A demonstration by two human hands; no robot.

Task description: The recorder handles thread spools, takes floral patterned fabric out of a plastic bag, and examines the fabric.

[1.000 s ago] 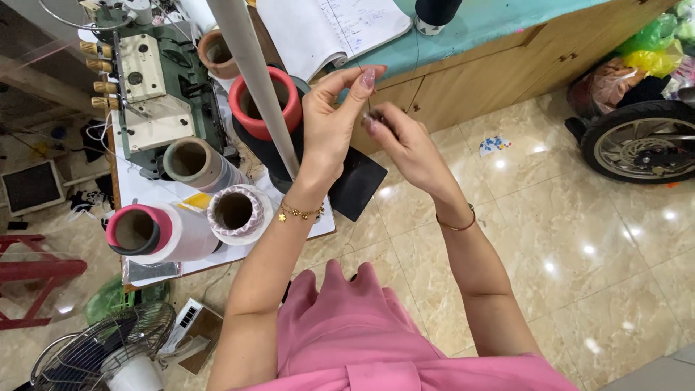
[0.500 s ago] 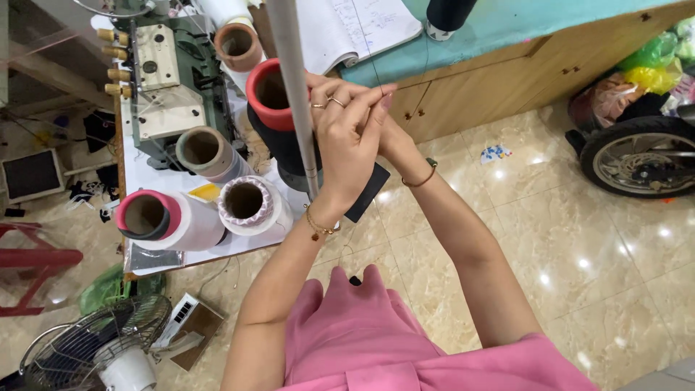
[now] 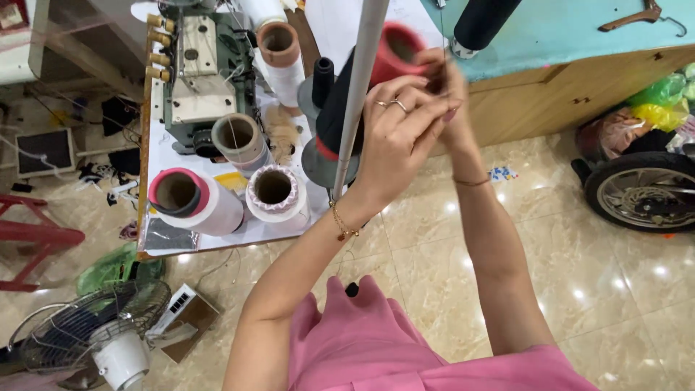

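Note:
My left hand (image 3: 397,137), with rings and a gold bracelet, is raised beside the upright metal pole (image 3: 360,87) of a thread stand, fingers pinched together. My right hand (image 3: 450,83) is behind it, blurred, touching the red-topped black thread cone (image 3: 347,94) at the pole. Whether a thread is pinched between the fingers cannot be seen. Below stand several large thread cones: a white one with a pink core (image 3: 194,199), a white one (image 3: 276,192) and a grey one (image 3: 239,141).
A green overlock sewing machine (image 3: 194,65) sits on the small table (image 3: 152,181) at left. A turquoise counter (image 3: 572,36) with a black cone is at upper right. A wheel (image 3: 644,192), a floor fan (image 3: 94,333) and a red stool (image 3: 32,246) stand on the tiled floor.
Both hands have risen and moved right along the pole toward the red-topped cone. The view has tilted, bringing the cones and machine closer.

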